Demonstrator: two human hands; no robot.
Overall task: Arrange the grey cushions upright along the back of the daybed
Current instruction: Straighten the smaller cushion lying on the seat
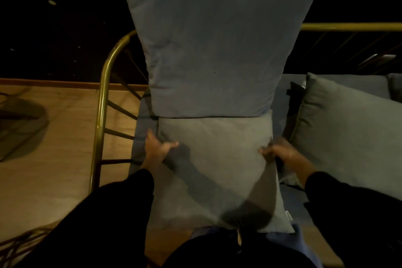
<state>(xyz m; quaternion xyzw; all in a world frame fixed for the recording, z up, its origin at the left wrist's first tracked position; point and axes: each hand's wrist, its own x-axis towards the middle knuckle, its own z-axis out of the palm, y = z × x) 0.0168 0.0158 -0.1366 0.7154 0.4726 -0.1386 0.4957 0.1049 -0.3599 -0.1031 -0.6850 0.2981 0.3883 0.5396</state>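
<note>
both hands (159, 150) gripping grey cushion (215, 159) sides

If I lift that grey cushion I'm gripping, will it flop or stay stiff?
Probably soft: the grey cushion dents where the left hand and right hand pinch its sides. Likely light for its bulk. It may sag, being plump, not rigid.

Both arms in dark sleeves reach forward and slightly inward, the left hand (157, 149) palm-down with its thumb stretched to the right and fingers curled over an edge, the right hand (277, 152) blurred, its fingers bent in a grip with the thumb pointing left.
</note>
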